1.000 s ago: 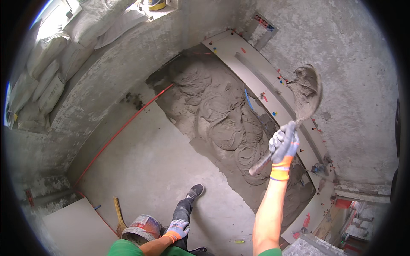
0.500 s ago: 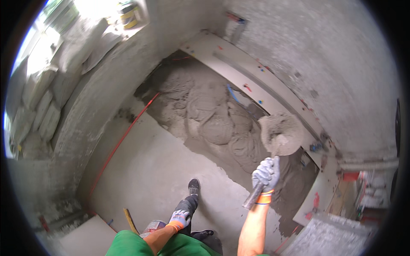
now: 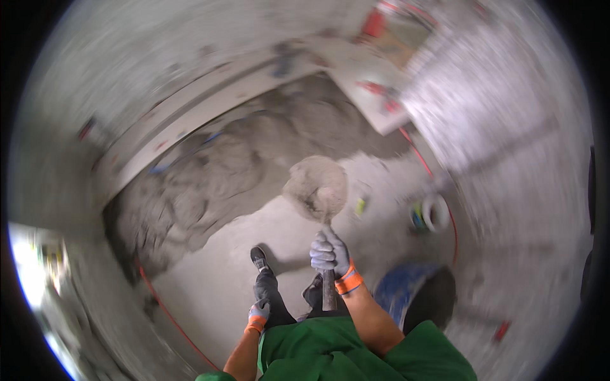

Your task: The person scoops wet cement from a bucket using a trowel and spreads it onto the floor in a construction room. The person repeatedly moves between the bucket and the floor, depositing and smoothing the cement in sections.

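My right hand [image 3: 332, 255], in a grey glove with an orange cuff, is closed around the handle of a round scoop [image 3: 311, 184] caked with grey mortar. A lump of mortar sits in its bowl. The scoop hangs in front of me, above the border between the wet mortar bed [image 3: 197, 197] and the smooth pale floor [image 3: 254, 232]. Down by my left thigh, my left hand [image 3: 258, 310], gloved alike, rests against the trouser leg with its fingers laid along it and no tool in it.
At my right stands a blue bucket [image 3: 400, 293] with a dark inside. Beyond it is a white-rimmed container [image 3: 436, 213]; a small yellow-green object [image 3: 361, 206] lies nearby. Pale boards [image 3: 171, 136] edge the mortar bed. Red cords [image 3: 454, 232] run along the floor.
My view has swung to the right, bringing the blue bucket and white-rimmed container into sight. The loaded scoop has moved with my right hand from over the mortar bed toward the pale floor.
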Demonstrator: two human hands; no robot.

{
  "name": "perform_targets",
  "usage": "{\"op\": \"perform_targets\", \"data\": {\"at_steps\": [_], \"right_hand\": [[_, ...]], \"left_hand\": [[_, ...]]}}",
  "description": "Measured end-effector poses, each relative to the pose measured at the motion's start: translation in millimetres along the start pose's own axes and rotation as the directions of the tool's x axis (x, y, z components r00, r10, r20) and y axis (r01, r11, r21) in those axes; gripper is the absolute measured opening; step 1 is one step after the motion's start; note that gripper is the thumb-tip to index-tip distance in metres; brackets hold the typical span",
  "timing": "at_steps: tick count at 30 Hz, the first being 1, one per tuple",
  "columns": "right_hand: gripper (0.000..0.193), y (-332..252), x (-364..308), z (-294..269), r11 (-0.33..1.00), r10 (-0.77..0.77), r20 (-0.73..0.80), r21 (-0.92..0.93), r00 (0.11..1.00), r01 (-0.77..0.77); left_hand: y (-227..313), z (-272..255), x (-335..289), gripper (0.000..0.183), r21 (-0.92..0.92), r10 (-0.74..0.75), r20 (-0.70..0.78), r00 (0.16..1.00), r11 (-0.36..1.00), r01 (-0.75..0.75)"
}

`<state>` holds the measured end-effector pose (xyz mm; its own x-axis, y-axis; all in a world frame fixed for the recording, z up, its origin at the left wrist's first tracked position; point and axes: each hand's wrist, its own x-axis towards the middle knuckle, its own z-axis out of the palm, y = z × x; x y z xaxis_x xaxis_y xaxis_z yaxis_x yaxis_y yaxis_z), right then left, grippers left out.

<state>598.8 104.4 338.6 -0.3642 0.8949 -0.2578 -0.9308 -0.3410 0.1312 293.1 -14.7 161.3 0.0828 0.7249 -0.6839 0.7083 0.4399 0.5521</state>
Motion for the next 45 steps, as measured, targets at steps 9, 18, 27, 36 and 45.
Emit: {"op": "perform_targets", "data": {"at_steps": [9,18,27,36,45], "right_hand": [[0.032,2.7,-294.8,-89.5,0.681,-0.637,-0.623,-0.179,0.453,0.711],[0.025,12.4,-539.2,-244.3,0.812,-0.516,-0.706,-0.583,-0.484,-0.015],[0.023,-117.7,-695.3,-469.3,0.712,-0.532,-0.767,-0.176,-0.359,-0.68],[0.019,-234.6,-653.6,-614.7,0.272,-0.494,-0.842,0.086,-0.215,-0.958],[0.026,-264.1,-617.1,-675.7,0.094,-0.288,-0.957,-0.059,0.029,-0.994]], "left_hand": [[68.8,36.6,153.5,0.034,0.394,0.116,0.511,0.852,0.849,-0.352],[258.5,263.9,73.0,0.026,0.236,0.073,0.761,0.645,0.894,-0.38],[325.0,636.4,-34.4,0.043,0.272,0.3,0.776,0.555,0.634,-0.723],[317.6,713.6,-52.1,0.043,0.287,0.412,0.689,0.597,0.601,-0.746],[319.0,706.8,-51.2,0.047,0.157,0.445,0.766,0.465,0.571,-0.806]]}}
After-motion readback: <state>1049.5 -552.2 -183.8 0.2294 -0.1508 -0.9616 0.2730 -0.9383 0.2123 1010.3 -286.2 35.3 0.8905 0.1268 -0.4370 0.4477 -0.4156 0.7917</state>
